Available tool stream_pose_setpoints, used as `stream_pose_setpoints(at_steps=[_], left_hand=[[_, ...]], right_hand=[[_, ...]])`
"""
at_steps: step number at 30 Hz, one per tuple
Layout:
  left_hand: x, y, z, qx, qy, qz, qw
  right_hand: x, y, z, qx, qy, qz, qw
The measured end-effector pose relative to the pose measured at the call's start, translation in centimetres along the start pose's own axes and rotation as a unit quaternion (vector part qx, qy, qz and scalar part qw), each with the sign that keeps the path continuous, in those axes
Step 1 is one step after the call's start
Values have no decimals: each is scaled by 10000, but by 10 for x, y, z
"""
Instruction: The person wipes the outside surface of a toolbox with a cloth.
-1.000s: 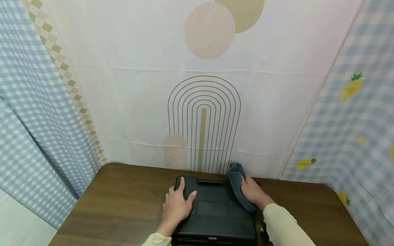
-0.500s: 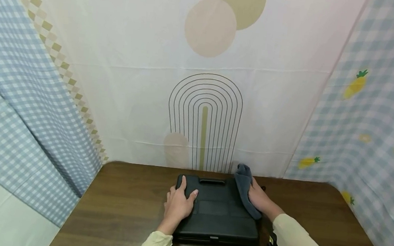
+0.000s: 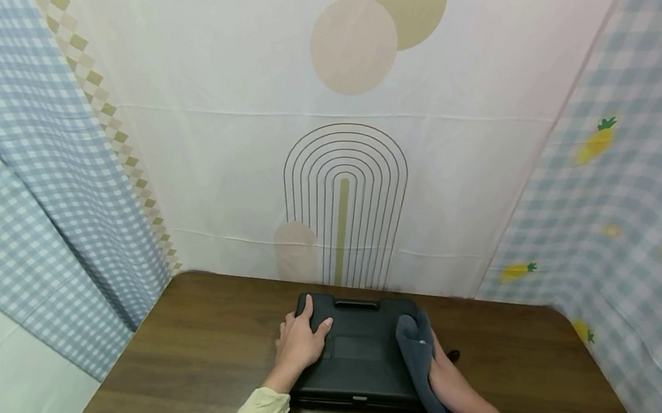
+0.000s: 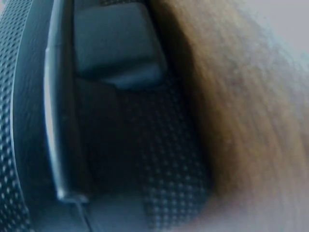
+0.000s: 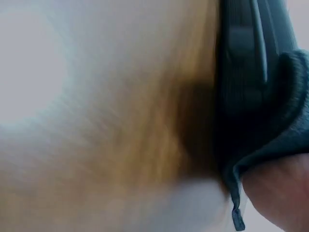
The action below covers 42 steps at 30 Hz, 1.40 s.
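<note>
**Grey-blue cloth slides to the near corner as left hand stays put**

A person's right hand [image 3: 450,380] holds a folded grey-blue fabric cloth [image 3: 419,370] against the right edge of a flat, black, textured hard case [image 3: 362,375], which lies closed on a brown wood-grain table [image 3: 220,336]. A second ago the cloth covered the case's far right corner; it has since come down that side toward the person, and its lower end now hangs past the near right corner. The far corner is bare again, while the near one is hidden under the fabric.

The left hand [image 3: 299,344] has not shifted: it rests on the case's left side, index finger straight, thumb spread wide across the top, seemingly to steady it. The right hand's fingers are mostly tucked behind the cloth (how tightly they grip, the pictures do not show).

The case keeps its place between the hands, its black carrying handle [image 3: 356,305] at the far edge. In the right wrist view the cloth laps against the case's side wall. The pass with the cloth appears to have covered most of the right edge, with the left half apparently serving as the hold.
</note>
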State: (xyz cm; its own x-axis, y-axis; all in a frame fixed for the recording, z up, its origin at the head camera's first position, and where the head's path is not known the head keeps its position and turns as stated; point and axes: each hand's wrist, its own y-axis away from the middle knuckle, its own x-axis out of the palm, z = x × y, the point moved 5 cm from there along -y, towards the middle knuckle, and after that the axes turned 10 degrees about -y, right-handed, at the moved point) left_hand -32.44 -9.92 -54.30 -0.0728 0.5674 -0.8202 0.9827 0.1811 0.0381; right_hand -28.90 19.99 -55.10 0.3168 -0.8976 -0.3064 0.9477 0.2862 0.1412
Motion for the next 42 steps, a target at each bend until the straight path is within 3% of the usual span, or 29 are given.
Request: stream_pose_setpoints(at_steps=[10,15,18,21,25,30,33,35,37,42], left_hand=[[2,0,-2,94,-52,-35,9999],[3,0,-1,169,-29,-95,9998],[3,0,-1,194,-25,-96,9998],[3,0,-1,196,-60,-82,9998],[2,0,-2,237,-102,-79,9996],[-1,-1,-1,319,-193,-131,9992],[-2,-1,0,337,-230,-139,9991],[-2,0,1,338,-230,-125,9991],[-1,0,1,320,-232,-101,9992],[1,0,1,265,-210,-91,9994]], right_hand=[[17,44,-14,818,120,125,9965],[21,47,-15,526,563,-46,9970],[23,48,-13,177,1322,-205,9909],[25,50,-7,-379,2463,-384,9677],[31,50,3,-1123,3872,-555,9134],[46,48,16,-2088,4766,-499,8525],[55,47,22,-2489,4940,-507,8315],[60,46,25,-2505,4924,-454,8323],[65,44,27,-2405,4796,-342,8432],[78,37,35,-2149,4649,-72,8589]])
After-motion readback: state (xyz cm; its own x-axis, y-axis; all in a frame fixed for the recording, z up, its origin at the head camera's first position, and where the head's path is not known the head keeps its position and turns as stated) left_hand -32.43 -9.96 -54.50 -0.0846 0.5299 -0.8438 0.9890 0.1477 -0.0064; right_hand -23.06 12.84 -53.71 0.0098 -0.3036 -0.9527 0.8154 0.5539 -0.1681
